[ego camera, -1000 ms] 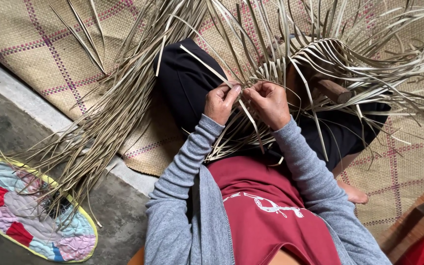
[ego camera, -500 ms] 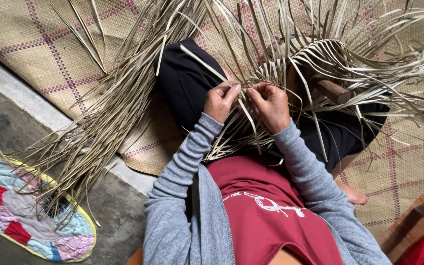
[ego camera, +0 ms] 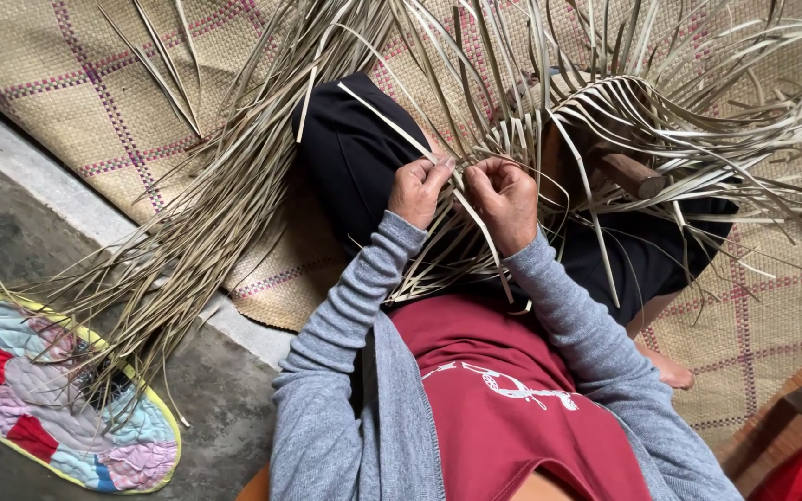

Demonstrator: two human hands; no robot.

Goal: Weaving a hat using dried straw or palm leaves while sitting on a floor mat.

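Observation:
My left hand [ego camera: 417, 190] and my right hand [ego camera: 505, 197] are close together over my lap, both pinching pale dried leaf strips [ego camera: 461, 199] of a partly woven piece [ego camera: 587, 111]. One long strip [ego camera: 378, 111] runs up and left from my left fingers across my black trouser knee [ego camera: 355, 158]. Many loose strip ends fan out above and to the right. I wear grey sleeves and a red top.
A woven floor mat with pink lines [ego camera: 76, 102] lies under me. A large bundle of loose strips [ego camera: 187, 250] spreads down left over the concrete floor [ego camera: 11, 241]. A patchwork cloth pad [ego camera: 48, 399] lies at lower left. A wooden handle [ego camera: 628, 172] pokes from the weave.
My hands stay at the same spot on the strips; only small finger movement shows.

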